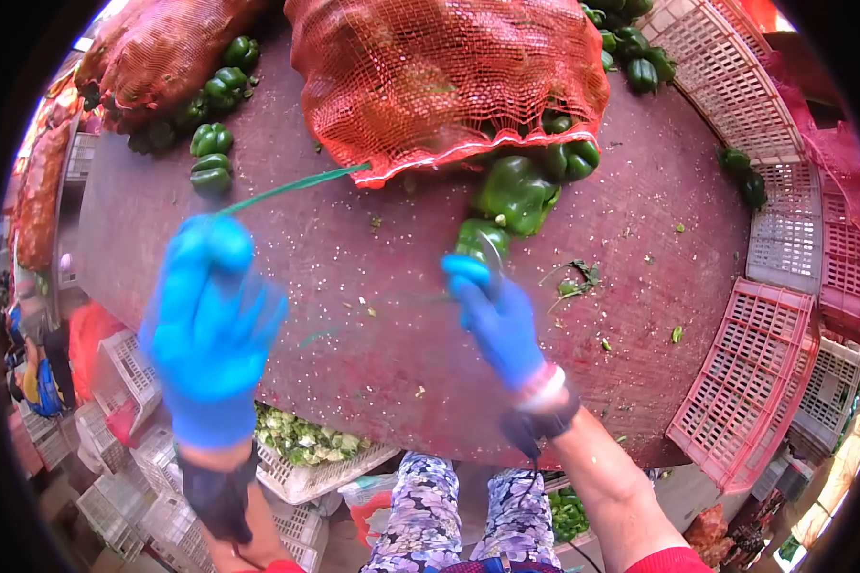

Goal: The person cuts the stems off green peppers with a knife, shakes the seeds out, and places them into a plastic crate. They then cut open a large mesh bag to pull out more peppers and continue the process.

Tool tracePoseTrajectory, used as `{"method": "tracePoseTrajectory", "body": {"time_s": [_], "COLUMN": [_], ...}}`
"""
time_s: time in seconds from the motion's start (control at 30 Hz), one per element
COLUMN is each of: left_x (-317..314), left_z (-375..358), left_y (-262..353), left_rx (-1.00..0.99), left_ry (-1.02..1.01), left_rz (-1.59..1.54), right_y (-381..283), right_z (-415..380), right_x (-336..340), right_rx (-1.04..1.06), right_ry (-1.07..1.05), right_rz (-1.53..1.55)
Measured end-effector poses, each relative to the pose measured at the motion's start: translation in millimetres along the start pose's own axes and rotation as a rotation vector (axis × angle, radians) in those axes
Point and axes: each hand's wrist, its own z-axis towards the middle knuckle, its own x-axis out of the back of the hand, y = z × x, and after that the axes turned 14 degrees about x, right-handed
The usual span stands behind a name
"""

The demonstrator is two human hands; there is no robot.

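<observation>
My left hand (210, 320), in a blue glove and blurred, pinches the end of a green string (291, 187). The string runs taut to the white-edged mouth of a red mesh sack (444, 81). My right hand (492, 310), gloved in blue, is closed around a small curved blade (492, 252); its handle is hidden in the fingers. Beside the blade lies a green pepper (473, 239), and a larger green pepper (518, 196) rests against the sack's mouth. More peppers show at the opening.
Another mesh sack (162, 57) and loose peppers (210, 158) are at the table's back left. Crates (745, 382) line the right side. A crate of green trimmings (306, 439) stands below the front edge. At far left, a person (48, 353) is partly visible.
</observation>
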Motion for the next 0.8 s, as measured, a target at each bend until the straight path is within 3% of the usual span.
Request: {"method": "tracePoseTrajectory", "body": {"time_s": [0.1, 0.2, 0.3, 0.33, 0.37, 0.4, 0.43, 0.47, 0.53, 0.57, 0.63, 0.67, 0.73, 0.8], "left_x": [26.1, 95.9, 156.5, 190.4, 173.3, 152.7, 123.2, 96.3, 57.9, 52.4, 42.3, 42.9, 59.4, 62.9], "left_z": [-17.1, -18.7, -12.2, -19.9, -12.0, -4.8, 3.9, 11.0, 27.5, 40.0, 76.4, 101.0, 161.5, 196.8], "left_y": [15.2, 43.7, 37.8, 44.7, 31.3, 10.9, -9.3, -30.6, -76.6, -103.4, -154.8, -171.2, -202.0, -212.0], "left_rx": [0.019, -0.038, -0.257, -0.226, -0.335, -0.449, -0.567, -0.509, -0.356, -0.207, 0.1, 0.137, 0.176, 0.25], "left_ry": [-0.142, 0.133, 1.073, 1.246, 1.245, 1.235, 1.22, 1.034, 0.662, 0.55, 0.566, 0.582, 0.7, 0.543], "left_rz": [-0.008, 0.147, 0.801, 1.108, 1.255, 1.404, 1.554, 1.585, 1.545, 1.466, 1.067, 1.046, 0.808, 0.25], "right_y": [22.9, 47.0, 59.9, 59.3, 52.7, 41.5, 46.7, 52.8, 50.2, 57.5, 57.9, 59.7, 71.9, 58.3], "right_z": [54.5, 82.3, 80.9, 74.9, 67.9, 53.2, 40.3, 30.6, 19.4, 13.2, 10.0, 10.5, 12.1, 11.6], "right_x": [-40.0, -63.5, -67.2, -65.1, -64.0, -52.9, -38.1, -21.2, 13.9, 29.4, 57.8, 71.6, 94.9, 94.1], "right_rx": [0.053, 0.163, 0.221, 0.229, 0.24, 0.047, 0.162, 0.273, 0.299, 0.295, 0.082, 0.031, 0.124, 0.121], "right_ry": [0.121, 0.239, 0.346, 0.397, 0.449, 0.412, 0.314, 0.199, 0.135, 0.201, 0.342, 0.414, 0.545, 0.542], "right_rz": [0.103, 0.202, 0.238, 0.235, 0.234, 0.22, -0.235, -0.686, -0.675, -0.621, -0.398, -0.307, -0.219, -0.086]}}
